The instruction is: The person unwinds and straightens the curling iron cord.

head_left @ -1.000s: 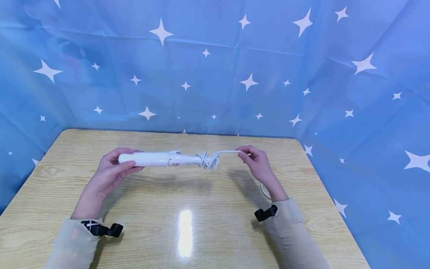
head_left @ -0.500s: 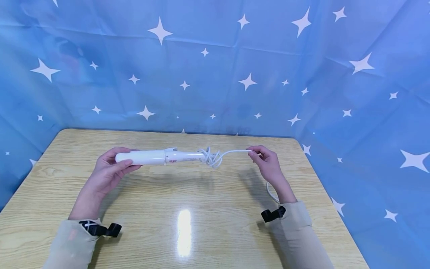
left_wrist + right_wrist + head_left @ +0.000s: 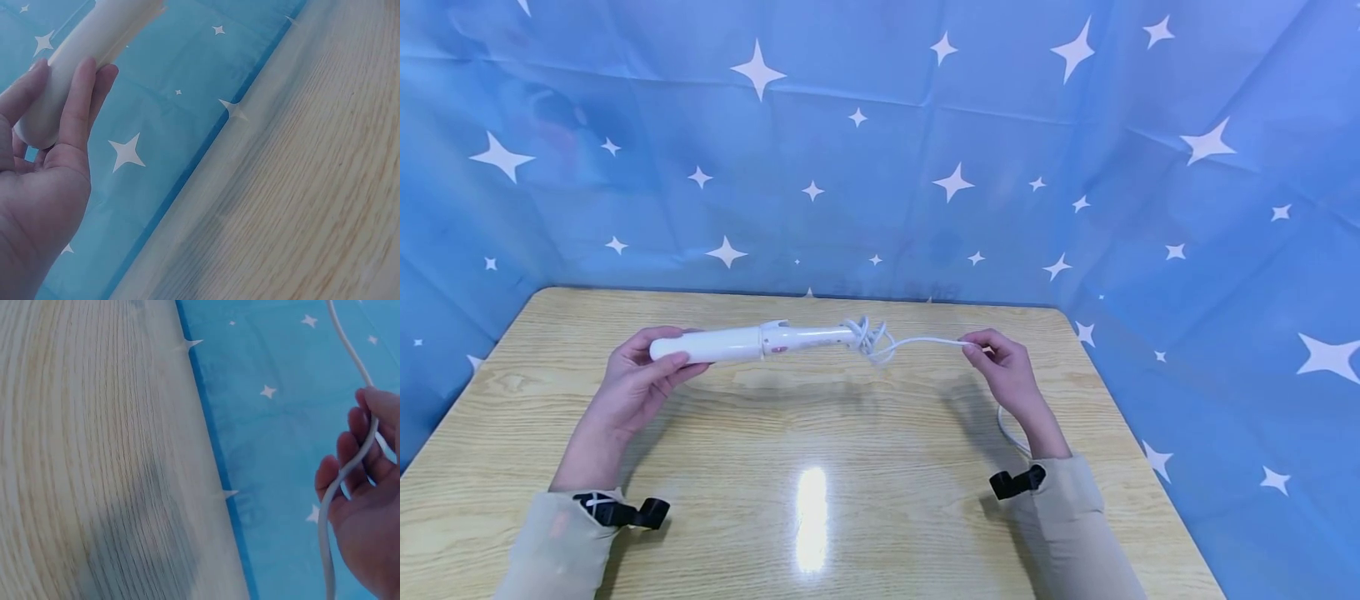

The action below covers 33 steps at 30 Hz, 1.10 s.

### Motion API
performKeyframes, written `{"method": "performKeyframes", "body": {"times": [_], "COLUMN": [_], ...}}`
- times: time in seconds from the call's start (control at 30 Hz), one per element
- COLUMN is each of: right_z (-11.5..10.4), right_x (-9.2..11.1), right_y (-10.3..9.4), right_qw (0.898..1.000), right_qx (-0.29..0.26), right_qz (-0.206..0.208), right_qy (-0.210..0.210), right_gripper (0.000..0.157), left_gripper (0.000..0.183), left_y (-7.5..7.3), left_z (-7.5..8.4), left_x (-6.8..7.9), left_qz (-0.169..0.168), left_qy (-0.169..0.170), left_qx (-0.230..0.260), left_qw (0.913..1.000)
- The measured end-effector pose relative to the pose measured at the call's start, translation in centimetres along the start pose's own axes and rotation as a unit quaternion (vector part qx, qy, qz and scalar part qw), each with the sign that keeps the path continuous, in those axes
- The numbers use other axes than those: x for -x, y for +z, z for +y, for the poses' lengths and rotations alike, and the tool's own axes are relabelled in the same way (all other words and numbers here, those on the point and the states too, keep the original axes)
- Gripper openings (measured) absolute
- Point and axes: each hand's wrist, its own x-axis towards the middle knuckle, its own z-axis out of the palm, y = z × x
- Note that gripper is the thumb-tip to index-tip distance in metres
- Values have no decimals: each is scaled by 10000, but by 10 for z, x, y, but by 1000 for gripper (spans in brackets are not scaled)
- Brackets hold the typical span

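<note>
A white curling iron [image 3: 730, 344] is held raised above the table, lying roughly level with its cord end slightly higher. My left hand [image 3: 628, 387] grips the thick barrel end between thumb and fingers; the left wrist view shows the barrel [image 3: 94, 53] from below. White cord [image 3: 868, 335] is wound in loose loops round the narrow handle end. From those loops a length runs right to my right hand [image 3: 1003, 371], which pinches it between thumb and fingertips. In the right wrist view the cord [image 3: 324, 537] passes along the palm side and hangs down.
Below both hands is a wooden table [image 3: 737, 500] with a bright reflection near its front. A blue curtain [image 3: 880, 150] with white stars stands behind and at the sides. Part of the trailing cord [image 3: 1011, 433] shows beside the right wrist. Each wrist wears a black camera mount.
My right hand has moved right with the cord, lengthening the loose stretch. The wound loops have loosened and shifted towards the handle's end. The curling iron moved slightly left, its cord end tilting up.
</note>
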Motion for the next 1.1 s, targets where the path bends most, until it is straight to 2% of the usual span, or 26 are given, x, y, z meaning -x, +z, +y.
{"method": "performKeyframes", "body": {"times": [0.2,0.47,0.63,0.77,0.9,1.1], "right_z": [1,4,-3,-23,-34,-10], "right_x": [6,8,8,11,11,7], "right_y": [-3,-5,-6,-7,-6,-5], "right_qw": [9990,9967,9966,9962,9951,9952], "right_qx": [68,-63,234,619,662,632], "right_qz": [-417,-740,-774,-597,-682,-705], "right_qy": [-138,-318,-152,144,264,251], "right_gripper": [14,14,16,18,19,21], "left_gripper": [43,41,41,42,43,43], "left_y": [0,1,0,-1,-1,-1], "left_z": [-1,-1,1,2,2,2], "left_x": [-2,-3,-3,-3,-3,-3], "left_qz": [171,423,573,493,331,169], "left_qy": [134,165,204,232,210,201], "left_qx": [228,398,726,839,847,860], "left_qw": [9995,9982,9955,9950,9956,9959]}}
